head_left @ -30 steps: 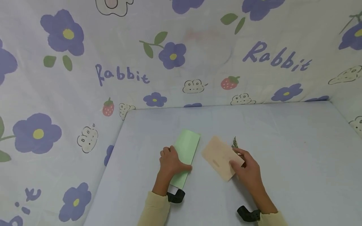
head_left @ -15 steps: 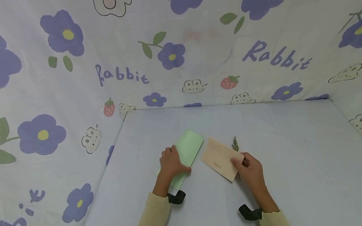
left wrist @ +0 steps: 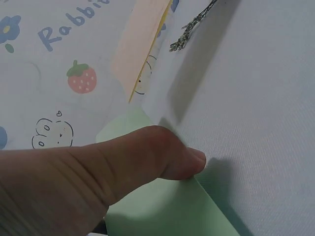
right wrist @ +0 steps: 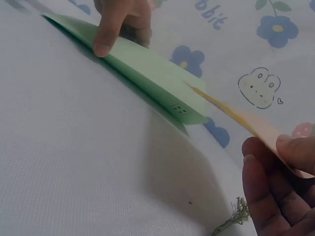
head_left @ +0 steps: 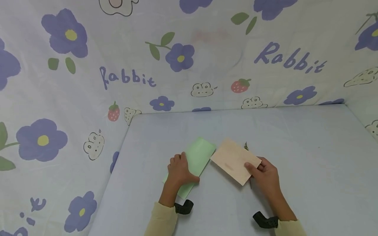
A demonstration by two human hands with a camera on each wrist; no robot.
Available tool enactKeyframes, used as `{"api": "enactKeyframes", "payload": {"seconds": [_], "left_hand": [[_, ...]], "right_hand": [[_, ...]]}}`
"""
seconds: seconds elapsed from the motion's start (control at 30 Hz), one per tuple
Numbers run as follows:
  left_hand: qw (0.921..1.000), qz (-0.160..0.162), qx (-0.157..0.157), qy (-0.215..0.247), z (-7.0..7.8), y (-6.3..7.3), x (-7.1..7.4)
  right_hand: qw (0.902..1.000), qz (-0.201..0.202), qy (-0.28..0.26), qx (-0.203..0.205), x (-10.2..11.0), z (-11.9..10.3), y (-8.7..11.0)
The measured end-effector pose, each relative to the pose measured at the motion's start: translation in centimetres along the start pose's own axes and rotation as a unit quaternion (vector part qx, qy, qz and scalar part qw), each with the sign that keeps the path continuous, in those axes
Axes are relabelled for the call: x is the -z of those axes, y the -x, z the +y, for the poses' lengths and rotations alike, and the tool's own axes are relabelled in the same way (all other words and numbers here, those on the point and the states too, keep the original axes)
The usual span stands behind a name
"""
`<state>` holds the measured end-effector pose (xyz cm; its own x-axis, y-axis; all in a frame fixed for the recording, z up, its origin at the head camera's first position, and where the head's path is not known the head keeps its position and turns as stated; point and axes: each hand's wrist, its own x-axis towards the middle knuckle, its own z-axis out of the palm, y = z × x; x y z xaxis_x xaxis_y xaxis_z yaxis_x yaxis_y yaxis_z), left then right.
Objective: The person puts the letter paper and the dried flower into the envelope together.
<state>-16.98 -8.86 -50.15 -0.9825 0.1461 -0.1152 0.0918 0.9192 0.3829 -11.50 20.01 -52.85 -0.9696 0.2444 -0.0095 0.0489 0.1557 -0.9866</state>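
My left hand (head_left: 179,170) grips a pale green folded paper (head_left: 200,155) across its width, thumb at its right edge and fingers at its left. In the right wrist view the folded paper (right wrist: 142,66) has layers parted along one side and a small dark print near its end. Thumb and fingers of my right hand (head_left: 268,178) pinch the right corner of a peach card (head_left: 231,157), which bears a faint oval smudge. A yellow edge (right wrist: 224,107) shows along the card. The card's left corner reaches close to the green paper's upper right end.
A dried plant sprig (left wrist: 184,39) lies on the white tabletop (head_left: 310,157), partly hidden behind the peach card in the head view. A printed cloth (head_left: 221,65) with flowers and rabbits stands behind the table and at its sides. Black wrist-worn pieces (head_left: 183,207) sit at both wrists.
The peach card in my right hand has turned and moved slightly right, covering more of the sprig. The green paper's far end has swung rightward under my left hand.
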Motion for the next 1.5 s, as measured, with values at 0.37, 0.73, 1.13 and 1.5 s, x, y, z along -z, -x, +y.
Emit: {"api": "enactKeyframes", "payload": {"seconds": [0.37, 0.73, 1.13, 1.5], "left_hand": [[1.0, 0.002, -0.007, 0.0, -0.36, 0.0, -0.66], [0.9999, 0.005, -0.006, -0.008, -0.27, 0.11, -0.61], [0.9999, -0.002, -0.002, -0.012, -0.12, 0.09, -0.54], [0.9999, -0.009, -0.012, -0.004, -0.07, 0.26, -0.29]], "right_hand": [[0.9969, 0.058, 0.047, -0.023, 0.0, 0.28, -0.19], [0.9974, -0.007, -0.052, -0.049, 0.28, 0.03, -0.17], [0.9932, -0.011, -0.055, -0.101, 0.5, -0.11, -0.44], [0.9935, 0.031, -0.055, -0.095, 0.81, -0.38, -0.74]]}}
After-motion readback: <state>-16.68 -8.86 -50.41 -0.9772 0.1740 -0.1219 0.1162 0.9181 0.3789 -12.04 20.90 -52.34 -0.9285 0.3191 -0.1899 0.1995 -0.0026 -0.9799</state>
